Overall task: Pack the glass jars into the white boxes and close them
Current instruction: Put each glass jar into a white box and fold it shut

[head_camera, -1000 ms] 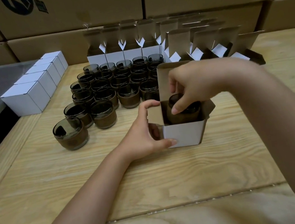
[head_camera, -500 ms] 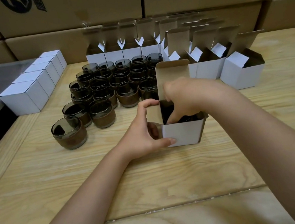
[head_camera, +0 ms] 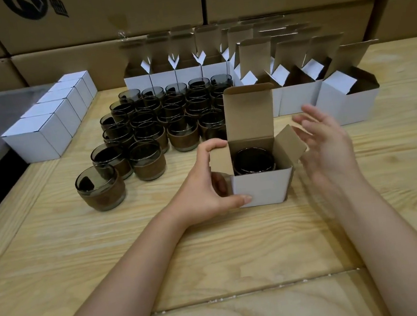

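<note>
A small white box (head_camera: 262, 187) stands open on the wooden table, its brown lid flap upright and both side flaps out. A dark glass jar (head_camera: 253, 160) sits inside it. My left hand (head_camera: 206, 185) grips the box's left side, thumb on the front face and index finger hooked over the left flap. My right hand (head_camera: 326, 146) hovers just right of the box, fingers spread and relaxed, holding nothing. Several more smoked-glass jars (head_camera: 160, 127) with brown bands stand in rows behind and to the left.
Several open white boxes (head_camera: 300, 96) line the back and right of the table. A row of closed white boxes (head_camera: 45, 127) runs along the left edge. Large brown cartons (head_camera: 102, 17) stack behind. Bare table wood (head_camera: 162, 258) lies in front.
My right hand lowered the jar into the box, let go and drew back to the right. My left hand kept its grip on the box.
</note>
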`<action>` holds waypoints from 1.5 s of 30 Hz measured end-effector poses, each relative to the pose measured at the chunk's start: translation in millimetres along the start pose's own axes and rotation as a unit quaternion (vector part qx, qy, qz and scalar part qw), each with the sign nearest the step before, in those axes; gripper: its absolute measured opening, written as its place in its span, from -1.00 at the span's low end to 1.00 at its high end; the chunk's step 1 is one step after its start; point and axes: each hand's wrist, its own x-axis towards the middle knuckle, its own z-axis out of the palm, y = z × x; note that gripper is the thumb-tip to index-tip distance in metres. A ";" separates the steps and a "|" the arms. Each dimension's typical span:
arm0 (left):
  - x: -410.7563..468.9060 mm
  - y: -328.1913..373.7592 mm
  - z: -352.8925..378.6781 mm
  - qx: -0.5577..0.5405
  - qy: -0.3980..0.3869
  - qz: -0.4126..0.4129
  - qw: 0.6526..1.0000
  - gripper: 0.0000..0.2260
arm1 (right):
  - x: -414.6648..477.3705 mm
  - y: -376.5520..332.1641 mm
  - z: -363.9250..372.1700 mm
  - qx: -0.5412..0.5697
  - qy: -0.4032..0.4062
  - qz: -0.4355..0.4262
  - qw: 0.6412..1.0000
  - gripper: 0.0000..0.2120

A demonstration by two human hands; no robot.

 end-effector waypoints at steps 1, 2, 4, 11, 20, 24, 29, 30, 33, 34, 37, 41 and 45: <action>0.0 0.5 0.2 0.001 0.001 0.003 1.000 -0.22 | -1.3 4.6 2.0 -0.016 -0.029 0.013 0.999 -0.74; -0.1 1.1 0.5 0.000 0.003 0.005 1.000 -0.21 | -3.3 9.3 4.7 -0.055 -0.055 0.017 0.997 -0.73; 0.5 0.7 0.6 -0.001 0.009 0.014 1.000 -0.14 | -8.3 18.7 11.5 -0.102 -0.097 0.033 0.989 -0.68; 2.1 -5.0 2.5 0.030 0.036 0.043 0.998 -0.06 | -9.8 21.2 14.2 -0.080 -0.133 0.041 0.987 -0.70; 2.3 -4.3 1.2 0.064 0.001 0.051 0.997 -0.37 | -9.0 23.8 12.8 -0.032 -0.170 0.021 0.985 -0.66; 2.6 -3.4 1.1 0.057 0.006 0.048 0.997 -0.35 | -11.8 21.8 9.9 -0.057 -0.203 -0.046 0.976 -0.81; 2.1 -3.4 0.5 0.032 0.011 0.026 0.999 -0.30 | -17.9 18.5 7.7 -0.169 -0.295 -0.146 0.929 -0.72; 2.2 -3.8 0.2 0.029 0.013 0.023 0.999 -0.29 | -18.4 18.6 8.3 -0.169 -0.299 -0.142 0.928 -0.75; 2.2 -3.8 -0.2 0.026 0.014 0.023 0.999 -0.30 | -18.6 19.4 8.0 -0.160 -0.300 -0.136 0.931 -0.75; 2.1 -3.7 -0.2 0.028 0.014 0.024 0.999 -0.29 | -18.4 19.8 7.6 -0.161 -0.302 -0.136 0.930 -0.73; 1.3 -3.0 0.2 0.036 0.017 0.025 0.999 -0.29 | -17.5 21.6 6.6 -0.166 -0.304 -0.131 0.929 -0.72; -0.2 -1.3 0.1 0.042 0.038 0.029 0.998 -0.30 | -14.4 22.8 3.8 -0.168 -0.311 -0.130 0.926 -0.81; -2.2 1.4 0.3 0.049 0.044 0.033 0.997 -0.32 | -12.8 22.6 1.9 -0.181 -0.327 -0.134 0.918 -0.81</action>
